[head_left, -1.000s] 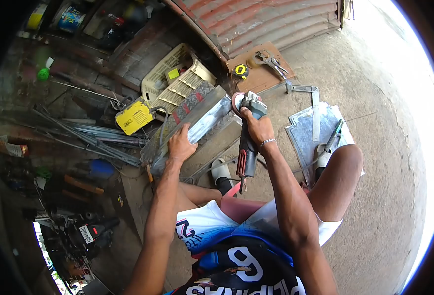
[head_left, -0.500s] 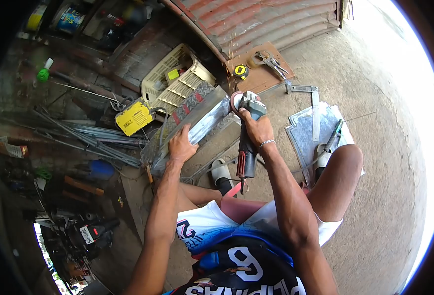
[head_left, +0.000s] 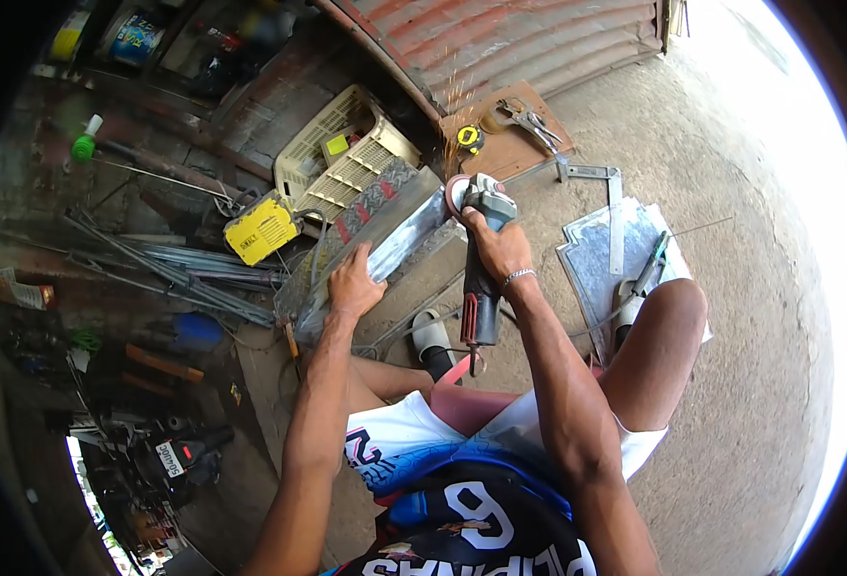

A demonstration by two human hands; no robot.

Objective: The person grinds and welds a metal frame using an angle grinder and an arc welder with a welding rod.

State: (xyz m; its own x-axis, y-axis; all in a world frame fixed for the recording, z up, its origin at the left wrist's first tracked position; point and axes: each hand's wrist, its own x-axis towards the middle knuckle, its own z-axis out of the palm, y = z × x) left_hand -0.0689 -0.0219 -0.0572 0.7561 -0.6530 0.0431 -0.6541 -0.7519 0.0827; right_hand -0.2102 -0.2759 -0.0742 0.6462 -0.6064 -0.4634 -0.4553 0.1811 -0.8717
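Observation:
My right hand (head_left: 502, 252) is wrapped round the body of an angle grinder (head_left: 481, 300), its cable end toward my legs. The grinder's disc (head_left: 456, 196) meets the far right end of a long metal piece (head_left: 406, 238) with a shiny, ground face. Orange sparks (head_left: 456, 110) fly up and away from there. My left hand (head_left: 353, 284) grips the near edge of the same metal piece, toward its left part, thumb on the shiny face and fingers over the top.
A cream plastic crate (head_left: 399, 144) and a yellow box (head_left: 260, 230) stand behind the metal piece. On a brown board (head_left: 500, 163) lie a tape measure (head_left: 471, 139) and locking pliers (head_left: 536, 130). To the right, a square (head_left: 617, 230) rests on sheet metal (head_left: 587, 252). Metal rods (head_left: 193, 269) lie left.
The grinder has shifted slightly to the left and away from me along the metal end. The sparks are brighter and denser. My left hand stays in place.

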